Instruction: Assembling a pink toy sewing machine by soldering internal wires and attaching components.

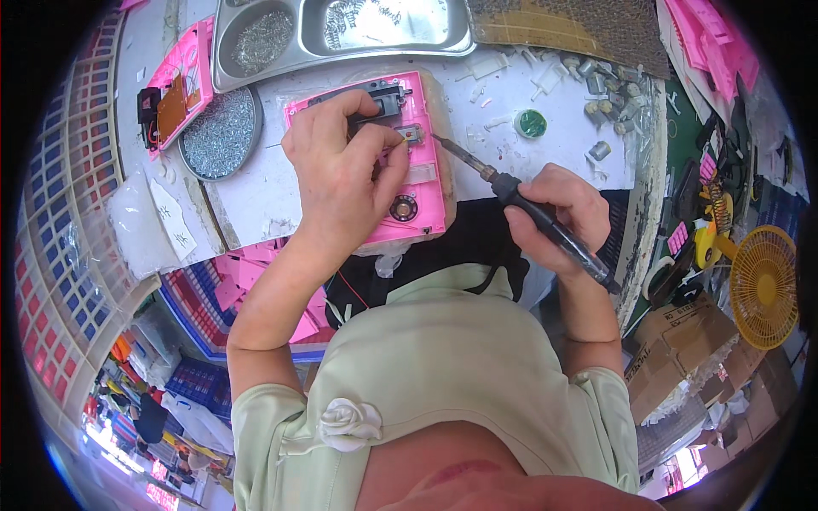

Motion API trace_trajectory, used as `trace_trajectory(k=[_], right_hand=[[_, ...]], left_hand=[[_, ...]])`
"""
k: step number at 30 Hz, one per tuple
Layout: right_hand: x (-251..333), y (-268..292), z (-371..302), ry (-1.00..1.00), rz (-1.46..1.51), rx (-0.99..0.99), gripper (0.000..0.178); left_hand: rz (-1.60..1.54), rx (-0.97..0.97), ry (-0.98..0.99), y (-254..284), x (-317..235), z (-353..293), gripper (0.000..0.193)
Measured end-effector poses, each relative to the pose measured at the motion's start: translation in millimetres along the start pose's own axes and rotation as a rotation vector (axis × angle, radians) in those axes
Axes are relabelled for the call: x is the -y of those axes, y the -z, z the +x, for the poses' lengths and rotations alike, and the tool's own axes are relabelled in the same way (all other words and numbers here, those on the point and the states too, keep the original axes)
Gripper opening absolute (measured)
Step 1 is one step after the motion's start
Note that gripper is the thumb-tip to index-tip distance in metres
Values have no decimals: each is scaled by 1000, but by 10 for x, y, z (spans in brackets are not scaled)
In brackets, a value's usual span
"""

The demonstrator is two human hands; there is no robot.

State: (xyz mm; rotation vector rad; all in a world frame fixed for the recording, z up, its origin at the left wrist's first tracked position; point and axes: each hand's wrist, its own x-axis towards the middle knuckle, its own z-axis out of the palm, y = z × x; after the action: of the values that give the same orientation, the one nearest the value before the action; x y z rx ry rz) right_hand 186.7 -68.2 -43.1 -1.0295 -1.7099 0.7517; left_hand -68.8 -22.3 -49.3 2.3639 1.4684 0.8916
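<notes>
In my right hand (562, 217) is a soldering iron (545, 223) with a black handle and a metal shaft. Its tip points up and left, close to the right edge of a pink plastic casing (423, 192). My left hand (345, 162) lies over the casing, its thumb and index finger pinched beside a small metal-framed part (411, 134). Whatever is between those fingertips is too small to make out. A black part (388, 100) sits at the casing's upper end, and a round dark part (403, 208) at its lower end.
A metal tray (341, 44) with springs stands at the back, near a round dish of screws (223, 132). Another pink casing half (183, 89) leans at the left. Small motors (596, 106) and a round green pot (530, 124) lie to the right. A yellow fan (765, 288) stands far right.
</notes>
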Motion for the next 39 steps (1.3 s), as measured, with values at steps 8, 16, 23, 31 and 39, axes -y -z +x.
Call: trace_trajectory(k=[8, 16, 23, 31, 39], right_hand=[[-17, 56, 25, 18, -2, -16, 31], [-51, 59, 52, 22, 0, -34, 30], [-75, 49, 80, 13, -23, 2, 31], [-90, -2, 93, 34, -10, 25, 31], [-111, -35, 91, 42, 1, 23, 31]], left_hand=[[29, 19, -8, 29, -20, 7, 15], [62, 19, -81, 140, -25, 35, 21], [107, -29, -173, 61, 57, 114, 19], [160, -19, -197, 35, 25, 109, 17], [182, -15, -196, 12, 22, 102, 19]])
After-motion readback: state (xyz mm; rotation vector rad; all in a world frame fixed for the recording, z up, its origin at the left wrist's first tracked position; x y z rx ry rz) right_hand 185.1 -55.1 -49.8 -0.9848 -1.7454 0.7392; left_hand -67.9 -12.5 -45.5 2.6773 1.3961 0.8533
